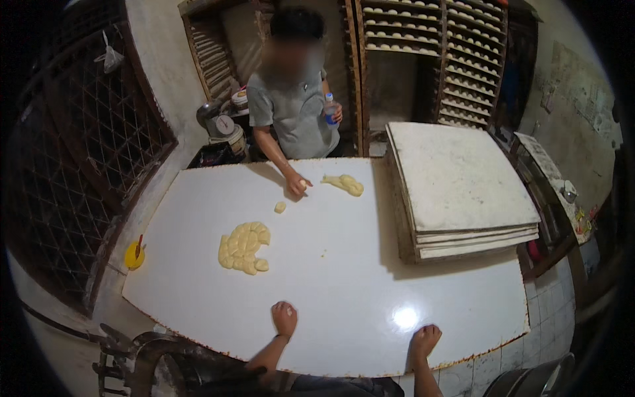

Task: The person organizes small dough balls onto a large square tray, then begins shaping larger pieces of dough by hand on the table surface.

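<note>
My left hand rests closed on the white tabletop, near its front edge. A pale spot shows at its curled fingers; whatever they hold is covered. Farther right, my right hand also lies curled on the table, and the space under its fingers is hidden. Beyond my left hand sits a cluster of pale yellow dough pieces, with a small one at its near right corner. Another dough piece lies apart from the cluster. Near the far edge is a long, twisted lump of dough.
Across the white table a person holds dough in one hand and a plastic bottle in the other. Stacked white boards fill the table's right side. A yellow bowl is at left. Racks hold trays of dough.
</note>
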Motion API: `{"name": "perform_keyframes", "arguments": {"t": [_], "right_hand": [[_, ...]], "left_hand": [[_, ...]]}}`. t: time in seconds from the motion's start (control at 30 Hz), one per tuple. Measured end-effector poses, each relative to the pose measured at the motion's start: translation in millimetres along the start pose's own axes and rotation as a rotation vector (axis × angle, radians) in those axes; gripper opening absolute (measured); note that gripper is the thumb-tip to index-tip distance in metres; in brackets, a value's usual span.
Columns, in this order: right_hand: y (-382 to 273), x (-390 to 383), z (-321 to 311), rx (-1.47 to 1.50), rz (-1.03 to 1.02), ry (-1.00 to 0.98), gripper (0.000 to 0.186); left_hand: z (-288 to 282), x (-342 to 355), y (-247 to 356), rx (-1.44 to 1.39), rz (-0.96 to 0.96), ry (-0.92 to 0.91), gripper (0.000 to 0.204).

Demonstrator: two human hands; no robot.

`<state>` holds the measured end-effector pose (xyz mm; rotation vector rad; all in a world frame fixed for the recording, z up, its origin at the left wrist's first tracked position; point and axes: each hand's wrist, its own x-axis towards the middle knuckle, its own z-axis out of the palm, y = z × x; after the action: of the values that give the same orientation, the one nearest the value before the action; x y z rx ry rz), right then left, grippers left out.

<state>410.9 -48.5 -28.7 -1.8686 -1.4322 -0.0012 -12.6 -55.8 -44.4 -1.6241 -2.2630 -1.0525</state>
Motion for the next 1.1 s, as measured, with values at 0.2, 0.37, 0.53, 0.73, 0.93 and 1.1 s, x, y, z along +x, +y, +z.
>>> {"name": "perform_keyframes", "arguments": {"t": [0.2,0.37,0.53,0.73,0.93,1.1], "right_hand": [[5,-40,-19,0.127,-0.25,-0.298,0.007],[-17,2,24,-0.041,0.154,0.062,0.005],[-31,-47,-2,0.08,-0.19,-0.21,0.008],[-60,3,30,-0.127,0.217,0.028,0.008],[-54,-57,4,0.032,0.076,-0.041,0.007],[-100,10,3,1.274,1.261,-0.146,0.024]], "left_hand": [[-27,-35,-21,-0.098,0.54,-0.413,0.008],[-3,31,-1,-0.013,-0.065,-0.111,0.005],[-22,-14,-35,-0.179,0.579,-0.369,0.006],[15,64,-21,-0.084,-0.026,-0.115,0.008],[-24,23,-65,-0.27,0.686,-0.536,0.01],[6,80,-33,-0.247,0.056,-0.299,0.007]]}}
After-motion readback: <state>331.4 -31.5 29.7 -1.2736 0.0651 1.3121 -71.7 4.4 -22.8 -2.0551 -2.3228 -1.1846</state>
